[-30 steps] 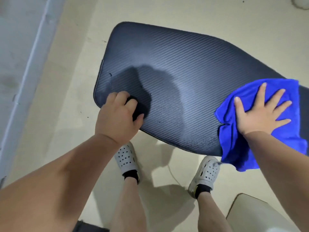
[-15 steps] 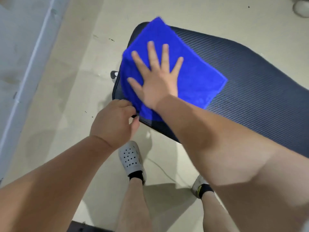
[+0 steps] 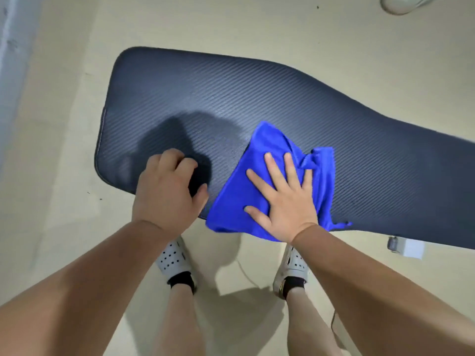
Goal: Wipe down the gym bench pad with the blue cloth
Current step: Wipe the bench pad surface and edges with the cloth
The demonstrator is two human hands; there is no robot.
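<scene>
Bench clean-up in progress: a person leans over a dark, ribbed gym bench pad [image 3: 257, 98] that runs left to right above a pale floor [image 3: 231, 21]; we look down past two bare forearms to white perforated shoes [image 3: 171, 255] planted just beside the pad's near edge. The right hand [image 3: 285, 204] lies flat on the blue cloth [image 3: 267, 142], its fingers [image 3: 273, 168] straight and spread wide, we judge so that the palm's weight reaches as much fabric as it can; the cloth sits bunched on the near half of the pad, one corner drooping over the near edge and folds rucked up to the right of the hand. The left hand [image 3: 164, 191] rests just beside it, on the pad's near-left part, fingers [image 3: 169, 156] curled under and thumb close in; we see nothing held in them, though shadow hides what lies beneath; we take it for a brace that steadies body and bench while the other arm works. We read this as mid-wipe; the cloth covers only a small part of the pad, so the far strip and the long stretch to the right may yet need passes; the loose folds could slide from under the palm or slip off the edge. A small white object [image 3: 406, 246] lies on the floor by the pad's right part.
</scene>
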